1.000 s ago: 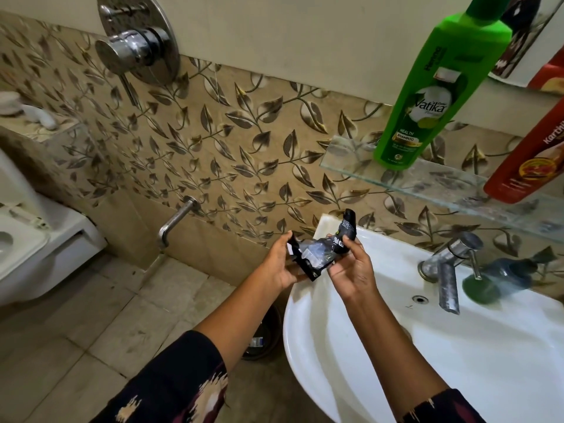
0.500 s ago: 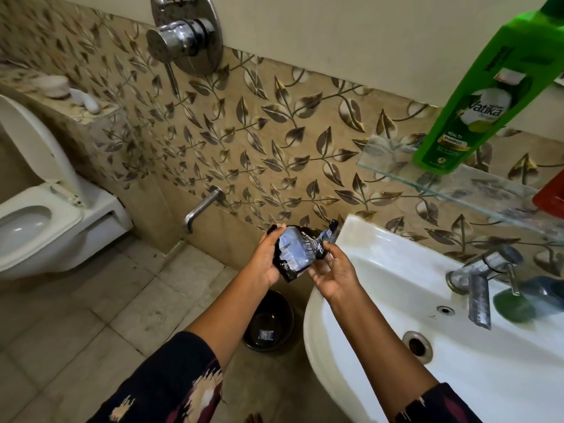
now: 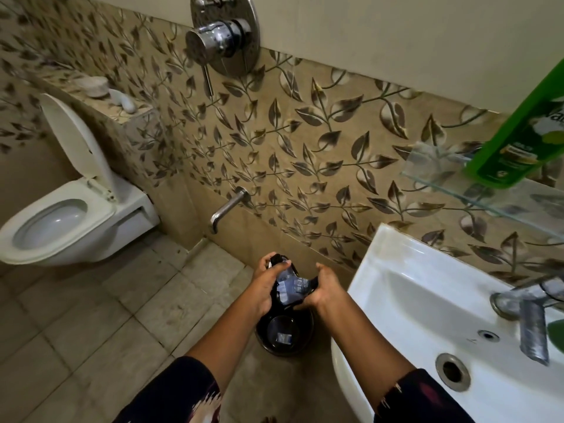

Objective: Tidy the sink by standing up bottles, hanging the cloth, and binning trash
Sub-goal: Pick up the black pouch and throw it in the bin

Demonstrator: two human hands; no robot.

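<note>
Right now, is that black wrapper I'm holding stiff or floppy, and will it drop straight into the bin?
Probably floppy: the wrapper is crumpled between the left hand and right hand. Likely light, so it may flutter off course above the bin.

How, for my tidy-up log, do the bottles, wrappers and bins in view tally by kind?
Bottles: 1, green shampoo bottle on the glass shelf.
Bins: 1, dark bin on the floor.
Wrappers: 2, crumpled wrapper gripped by left hand and right hand; small sachet inside the dark bin.
Total: 4.
</note>
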